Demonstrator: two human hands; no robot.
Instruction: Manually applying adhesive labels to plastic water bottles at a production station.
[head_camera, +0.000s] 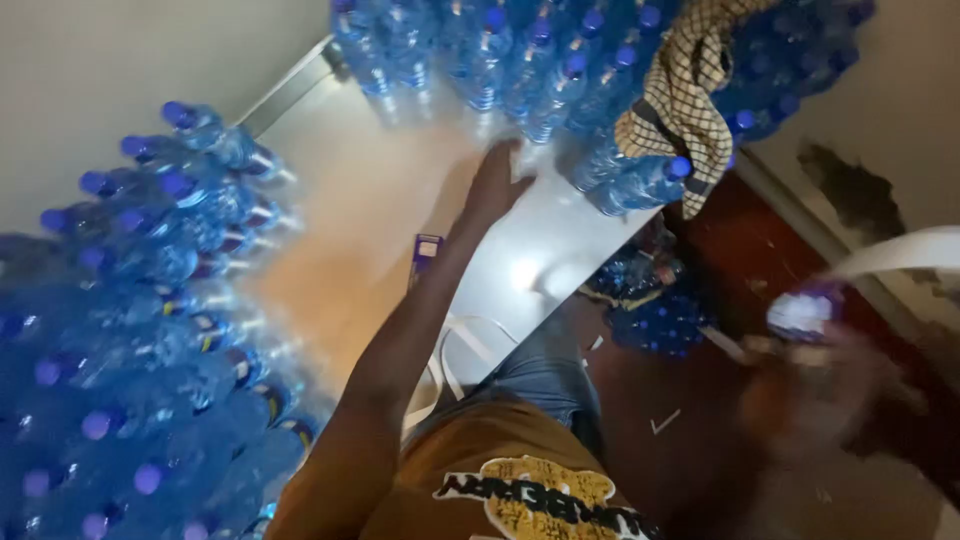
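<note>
Your left hand (497, 183) is stretched far out over the white bench (540, 250), fingers spread and holding nothing, fingertips just short of the standing row of blue-capped bottles (520, 70) straight ahead, long axes upright. Your right hand (815, 385), well apart at your side and blurred, is gripping 1 bottle (803, 312), cap toward you.

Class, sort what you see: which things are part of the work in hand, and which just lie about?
In the work:
left hand on white table
right hand, blurred, holding a bottle
bottle rows

Lying about:
checked cloth
small purple box
</note>
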